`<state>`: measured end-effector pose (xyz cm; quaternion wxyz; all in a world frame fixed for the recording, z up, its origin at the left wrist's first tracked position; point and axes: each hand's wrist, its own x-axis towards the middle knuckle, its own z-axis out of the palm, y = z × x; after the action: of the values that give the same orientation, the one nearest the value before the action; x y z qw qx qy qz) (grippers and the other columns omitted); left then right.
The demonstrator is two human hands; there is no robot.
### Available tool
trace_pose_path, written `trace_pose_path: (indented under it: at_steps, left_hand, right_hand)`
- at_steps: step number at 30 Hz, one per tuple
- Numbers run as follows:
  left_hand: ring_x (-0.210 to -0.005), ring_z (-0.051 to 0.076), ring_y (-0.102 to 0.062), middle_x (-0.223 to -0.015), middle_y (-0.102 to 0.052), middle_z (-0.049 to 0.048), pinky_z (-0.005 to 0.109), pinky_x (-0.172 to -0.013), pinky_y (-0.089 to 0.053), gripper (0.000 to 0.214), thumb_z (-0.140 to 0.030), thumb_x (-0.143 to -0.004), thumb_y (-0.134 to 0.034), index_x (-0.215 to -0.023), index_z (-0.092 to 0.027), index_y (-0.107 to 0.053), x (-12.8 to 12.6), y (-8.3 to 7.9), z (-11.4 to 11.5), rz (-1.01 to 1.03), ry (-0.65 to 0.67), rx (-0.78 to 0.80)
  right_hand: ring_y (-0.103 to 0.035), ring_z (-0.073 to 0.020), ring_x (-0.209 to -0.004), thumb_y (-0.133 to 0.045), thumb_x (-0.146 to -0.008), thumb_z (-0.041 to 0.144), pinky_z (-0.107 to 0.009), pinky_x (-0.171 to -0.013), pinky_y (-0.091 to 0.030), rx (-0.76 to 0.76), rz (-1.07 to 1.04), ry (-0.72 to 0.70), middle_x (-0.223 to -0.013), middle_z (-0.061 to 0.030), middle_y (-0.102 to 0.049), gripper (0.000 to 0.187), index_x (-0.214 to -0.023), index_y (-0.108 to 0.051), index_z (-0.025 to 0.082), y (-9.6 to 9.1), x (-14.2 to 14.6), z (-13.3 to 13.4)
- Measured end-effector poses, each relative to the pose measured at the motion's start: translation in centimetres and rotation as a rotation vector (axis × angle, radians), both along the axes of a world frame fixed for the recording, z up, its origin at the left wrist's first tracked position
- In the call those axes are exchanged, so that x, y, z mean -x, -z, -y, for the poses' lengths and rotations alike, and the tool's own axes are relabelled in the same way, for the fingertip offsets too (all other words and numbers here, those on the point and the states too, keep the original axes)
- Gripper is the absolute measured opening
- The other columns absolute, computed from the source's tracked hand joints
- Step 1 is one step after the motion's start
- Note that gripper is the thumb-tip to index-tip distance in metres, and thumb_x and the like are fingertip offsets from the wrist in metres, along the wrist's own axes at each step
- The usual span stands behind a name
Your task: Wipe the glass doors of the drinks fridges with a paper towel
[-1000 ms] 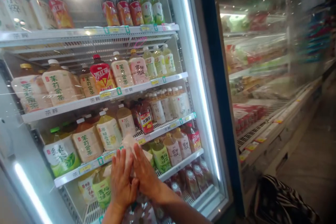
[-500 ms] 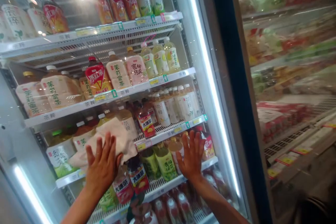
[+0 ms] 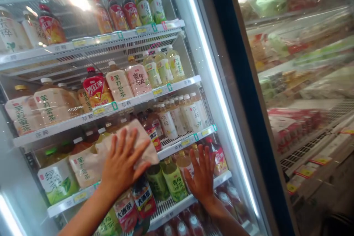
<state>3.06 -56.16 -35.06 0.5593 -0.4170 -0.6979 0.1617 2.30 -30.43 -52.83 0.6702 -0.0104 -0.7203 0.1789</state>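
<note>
Glass door [image 3: 190, 55] of drinks fridge fills left & centre, w/ wire shelves [image 3: 132, 101] of tea bottles [image 3: 118, 86] behind it; open chiller at far right. Pale cloth [image 3: 146, 143] lies flat on the glass at mid height, held up only b/c left hand [image 3: 121, 166] pins it, fingers spread, palm pressing. Right hand [image 3: 203, 177], just right & lower, is spread flat on bare glass, prob. as a brace.

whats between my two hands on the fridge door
In the head view, only bare glass door separates the left hand, flat on the cloth, from the right hand; behind the glass there stand green-labelled bottles.
</note>
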Motion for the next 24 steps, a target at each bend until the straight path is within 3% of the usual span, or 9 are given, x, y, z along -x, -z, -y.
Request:
trace_pose_path:
  at_steps: [4, 6, 10, 12, 16, 17, 19, 22, 24]
  left_hand:
    - [-0.159, 0.030, -0.014, -0.168, -0.029, -0.0002, 0.050, -0.130, -0.003, 0.074, -0.055, -0.089, -0.061, -0.155, -0.034, -0.037, 0.0, 4.1, -1.1, -0.024, 0.064, 0.439]
    - [-0.158, 0.028, -0.015, -0.167, -0.032, -0.0002, 0.049, -0.131, -0.003, 0.071, -0.054, -0.090, -0.059, -0.155, -0.034, -0.038, 0.2, 3.0, -2.2, -0.025, 0.077, 0.415]
    - [-0.159, 0.030, -0.010, -0.170, -0.022, 0.0043, 0.052, -0.130, -0.007, 0.071, -0.053, -0.093, -0.056, -0.157, -0.035, -0.032, 0.7, -2.1, -5.0, -0.011, 0.026, 0.077]
    - [-0.159, 0.031, -0.010, -0.170, -0.021, 0.0050, 0.054, -0.130, -0.007, 0.072, -0.050, -0.093, -0.056, -0.158, -0.035, -0.030, 0.7, -1.9, -5.3, -0.003, 0.021, 0.115]
    - [-0.158, 0.022, -0.017, -0.167, -0.032, -0.0034, 0.045, -0.132, -0.006, 0.064, -0.041, -0.094, -0.053, -0.156, -0.036, -0.035, 0.9, 1.4, -3.6, 0.037, 0.124, 0.514]
    - [-0.158, 0.020, -0.017, -0.166, -0.032, -0.0052, 0.043, -0.132, -0.007, 0.062, -0.036, -0.095, -0.051, -0.155, -0.037, -0.035, 1.0, 1.0, -3.5, 0.051, 0.132, 0.584]
    - [-0.158, 0.018, -0.014, -0.168, -0.028, -0.0051, 0.044, -0.131, -0.007, 0.062, -0.031, -0.096, -0.047, -0.156, -0.037, -0.031, 1.4, -1.6, -4.5, 0.073, 0.115, 0.591]
    - [-0.159, 0.025, -0.003, -0.171, -0.019, 0.0003, 0.053, -0.130, -0.005, 0.062, -0.042, -0.099, -0.046, -0.158, -0.037, -0.028, 1.6, -6.2, -7.0, 0.045, 0.045, 0.264]
    - [-0.159, 0.028, 0.000, -0.171, -0.019, 0.0027, 0.055, -0.130, -0.004, 0.063, -0.046, -0.098, -0.048, -0.157, -0.034, -0.031, 1.5, -6.2, -7.5, 0.014, 0.035, 0.212]
  right_hand:
    - [-0.011, -0.0395, -0.158, -0.047, -0.100, 0.033, -0.073, -0.122, -0.015, 0.004, 0.006, 0.005, -0.173, -0.0089, -0.008, 0.073, -0.165, -0.013, 0.028, 0.0, -0.1, 0.0]
    - [-0.011, -0.0393, -0.158, -0.047, -0.100, 0.032, -0.073, -0.122, -0.016, -0.002, 0.007, 0.006, -0.173, -0.0092, -0.008, 0.073, -0.165, -0.014, 0.027, -0.1, -0.1, 0.0]
    - [-0.011, -0.0395, -0.158, -0.048, -0.100, 0.031, -0.074, -0.122, -0.017, -0.003, -0.005, 0.004, -0.173, -0.0097, -0.009, 0.072, -0.164, -0.015, 0.027, -0.1, 0.0, 0.0]
    - [-0.011, -0.0395, -0.158, -0.047, -0.100, 0.029, -0.074, -0.122, -0.017, 0.002, -0.003, -0.002, -0.173, -0.0091, -0.009, 0.072, -0.164, -0.015, 0.028, 0.1, 0.1, 0.0]
    - [-0.010, -0.0389, -0.158, -0.043, -0.099, 0.019, -0.074, -0.122, -0.016, -0.008, 0.012, -0.015, -0.173, -0.0077, -0.009, 0.072, -0.164, -0.015, 0.029, 0.4, 0.0, -0.1]
    - [-0.010, -0.0386, -0.158, -0.042, -0.099, 0.017, -0.073, -0.122, -0.016, -0.012, 0.014, -0.018, -0.173, -0.0076, -0.009, 0.072, -0.164, -0.015, 0.029, 0.4, 0.0, -0.1]
    - [-0.010, -0.0379, -0.158, -0.041, -0.099, 0.016, -0.073, -0.123, -0.016, -0.012, 0.017, -0.024, -0.173, -0.0070, -0.010, 0.072, -0.164, -0.015, 0.029, 0.4, 0.0, -0.2]
    - [-0.009, -0.0377, -0.158, -0.040, -0.099, 0.016, -0.073, -0.123, -0.015, 0.000, 0.026, -0.036, -0.173, -0.0058, -0.010, 0.071, -0.164, -0.015, 0.031, 0.5, 0.0, -0.2]
    - [-0.009, -0.0377, -0.159, -0.040, -0.100, 0.016, -0.073, -0.123, -0.014, 0.001, 0.025, -0.045, -0.173, -0.0059, -0.009, 0.070, -0.164, -0.015, 0.030, 0.7, 0.1, -0.2]
